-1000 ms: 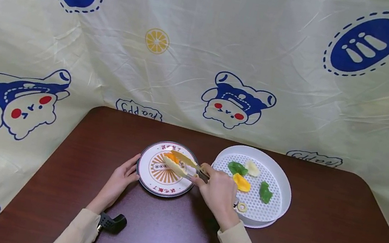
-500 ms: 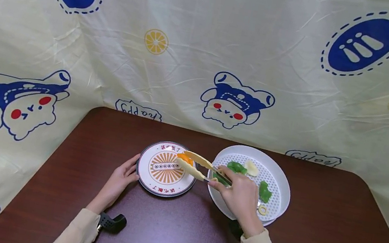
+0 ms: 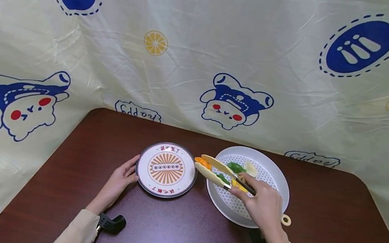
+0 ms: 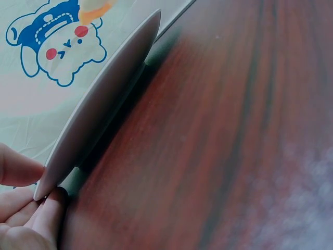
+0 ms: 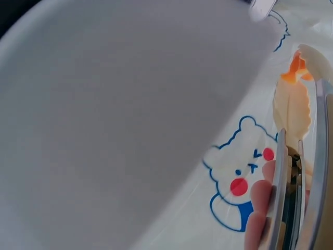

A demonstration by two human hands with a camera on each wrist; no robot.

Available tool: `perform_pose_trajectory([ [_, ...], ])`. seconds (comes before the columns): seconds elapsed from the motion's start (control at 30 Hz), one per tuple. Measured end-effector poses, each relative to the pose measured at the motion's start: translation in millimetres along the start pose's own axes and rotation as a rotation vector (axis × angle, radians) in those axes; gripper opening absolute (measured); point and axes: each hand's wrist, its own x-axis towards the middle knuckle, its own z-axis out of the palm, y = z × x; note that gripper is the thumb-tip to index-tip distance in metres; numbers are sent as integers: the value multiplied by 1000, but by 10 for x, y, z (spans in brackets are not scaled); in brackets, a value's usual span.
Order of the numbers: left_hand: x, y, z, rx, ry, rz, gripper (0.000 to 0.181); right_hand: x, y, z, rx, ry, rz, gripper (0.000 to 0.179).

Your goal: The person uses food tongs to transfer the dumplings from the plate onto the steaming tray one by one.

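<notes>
My left hand [image 3: 120,184] pinches the left rim of a round white plate [image 3: 162,190] with a printed orange sunburst. The left wrist view shows the thumb on top and fingers underneath. My right hand [image 3: 263,205] grips cream-tipped tongs [image 3: 213,178], their pull ring poking out below the hand. Between the tong tips is an orange vegetable-like piece [image 3: 203,163], just above the gap between plate and white perforated tray [image 3: 282,167]. In the tray lie a green piece [image 3: 236,167], a pale slice [image 3: 251,169] and a yellow piece [image 3: 239,185], partly covered by tongs and hand.
The dark brown table [image 3: 154,236] carries the plate on the left and the tray on the right. A printed cream cloth [image 3: 171,78] hangs behind the table's back edge. Black devices, such as this one [image 3: 112,224], are on the wrists.
My right hand has moved right, carrying the tongs and orange piece from above the plate to the tray's left edge. The left hand and plate have stayed in place.
</notes>
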Motion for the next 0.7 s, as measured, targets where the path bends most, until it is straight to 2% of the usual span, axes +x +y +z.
perform_pose_trajectory([
  [0.33, -7, 12, 7, -1, 2, -10, 64, -172, 210, -145, -41, 52, -13, 47],
  [0.7, 6, -1, 4, -9, 0, -16, 64, -388, 465, -279, -45, 46, 9, 44],
])
